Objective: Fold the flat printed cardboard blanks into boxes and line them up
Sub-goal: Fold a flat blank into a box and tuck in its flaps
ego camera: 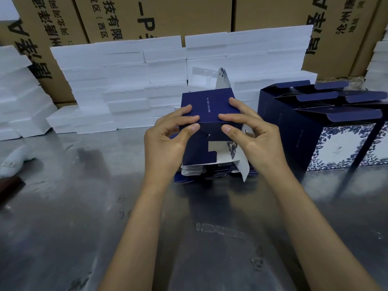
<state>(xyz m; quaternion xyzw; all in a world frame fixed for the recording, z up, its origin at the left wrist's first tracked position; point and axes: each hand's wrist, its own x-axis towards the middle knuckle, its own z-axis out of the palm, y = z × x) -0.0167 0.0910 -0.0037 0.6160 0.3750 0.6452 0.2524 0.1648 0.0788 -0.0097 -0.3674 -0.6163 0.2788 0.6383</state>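
Navy blue cardboard, a half-folded box [210, 110], is held up at the centre of the view, just above a low stack of flat printed blanks [212, 172] lying on a steel table [84, 206]. The left hand [168, 141] grips the box's left edge, fingers curled over its dark top panel and thumb beneath; the right hand [254, 135] grips the right edge in the same way, so both hands are clamped on the box with a gap between them. White inner flaps with blue floral print hang below the box toward the stack. To the right of the box, finished boxes [327, 127] stand upright in a row, top flaps open, white floral fronts facing the viewer. Behind the box, white foam blocks [117, 80] are stacked in a wall, with large brown cartons [168, 15] behind them. Far left of the box, a grey cloth-like object [14, 160] lies on the table.
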